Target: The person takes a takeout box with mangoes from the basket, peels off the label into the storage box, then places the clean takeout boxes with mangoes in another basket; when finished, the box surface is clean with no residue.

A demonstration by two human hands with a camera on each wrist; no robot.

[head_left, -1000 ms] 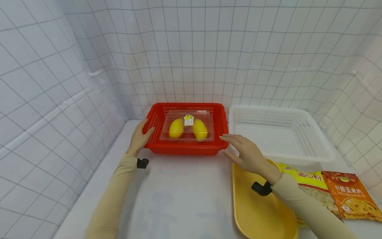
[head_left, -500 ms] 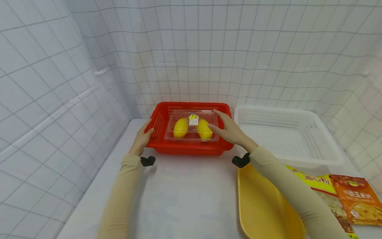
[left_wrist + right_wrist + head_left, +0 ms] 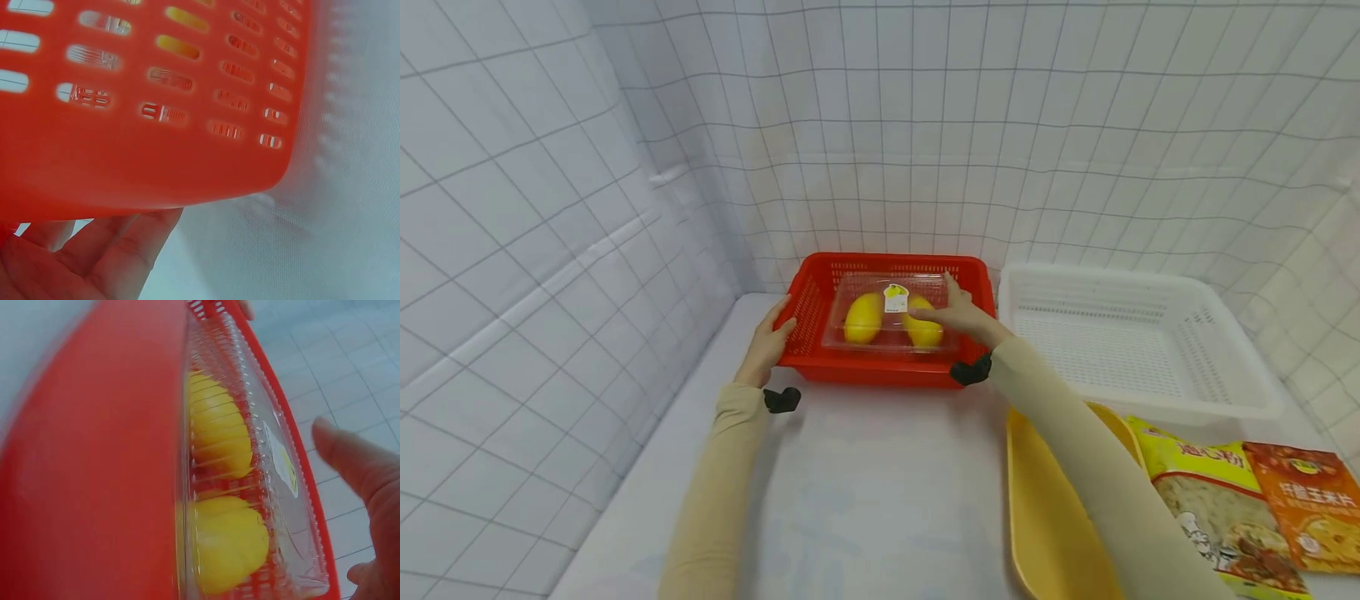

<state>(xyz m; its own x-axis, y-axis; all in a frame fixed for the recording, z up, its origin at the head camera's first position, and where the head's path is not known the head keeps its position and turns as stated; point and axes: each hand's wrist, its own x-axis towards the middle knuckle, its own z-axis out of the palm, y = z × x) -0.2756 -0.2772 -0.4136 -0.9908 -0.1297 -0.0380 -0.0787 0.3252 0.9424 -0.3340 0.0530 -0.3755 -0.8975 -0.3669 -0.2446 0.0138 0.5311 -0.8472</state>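
Note:
A red plastic basket stands against the back cloth. In it lies a clear plastic clamshell box with a small white label and two yellow oval fruits. My left hand holds the basket's left rim, thumb over the inner side; the left wrist view shows fingers below the rim. Over the box's right end reaches my right hand, thumb and fingers spread apart. In the right wrist view, its extended finger stands apart from the box's labelled lid.
A white slotted basket stands right of the red one. Nearer, a yellow tray lies partly under my right sleeve. Beside it are a yellow-topped food bag and an orange snack bag. Gridded cloth walls enclose the back and sides.
My right hand has moved from the red basket's right rim leftward, in over the clear box. The left hand stays at the left rim. The whole view has shifted slightly.

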